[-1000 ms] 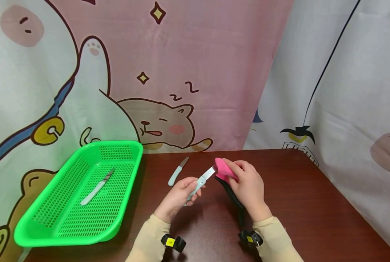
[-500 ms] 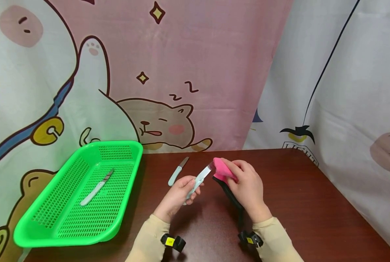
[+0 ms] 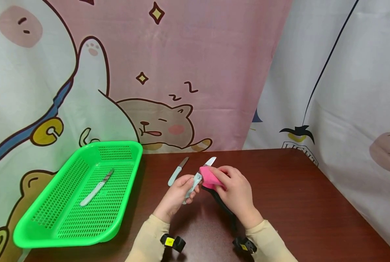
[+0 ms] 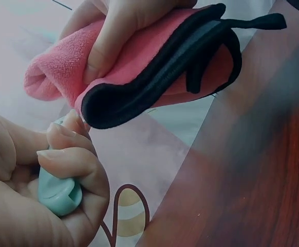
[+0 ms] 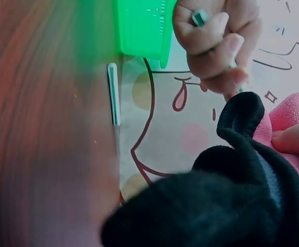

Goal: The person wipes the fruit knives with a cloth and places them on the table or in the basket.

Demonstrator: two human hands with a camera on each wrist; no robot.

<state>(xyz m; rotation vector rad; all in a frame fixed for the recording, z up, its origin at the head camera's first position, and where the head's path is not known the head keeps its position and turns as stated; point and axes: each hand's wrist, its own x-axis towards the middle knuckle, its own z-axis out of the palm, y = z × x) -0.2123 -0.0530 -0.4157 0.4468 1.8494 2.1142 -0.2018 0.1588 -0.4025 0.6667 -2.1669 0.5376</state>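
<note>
My left hand (image 3: pixel 176 196) grips the pale mint handle of a paring knife (image 3: pixel 197 178), whose blade points up and to the right, away from me. With my right hand (image 3: pixel 237 187) I pinch a folded pink cloth (image 3: pixel 209 177) with black edging round the blade near the handle. The blade tip shows past the cloth, and the part under it is hidden. In the left wrist view the handle's end (image 4: pixel 60 195) pokes out of my curled fingers, just below the cloth's black edge (image 4: pixel 100 110).
A green plastic basket (image 3: pixel 116 222) stands at the left, with a white-handled knife (image 3: pixel 95 191) lying inside. Another mint-handled knife (image 3: pixel 175 176) lies on the brown table (image 3: pixel 306 203) behind my left hand. A printed curtain (image 3: pixel 214 72) hangs along the table's back edge.
My right hand has drawn the cloth down and left along the blade toward the handle, so the tip now shows beyond it. My left hand has stayed almost still.
</note>
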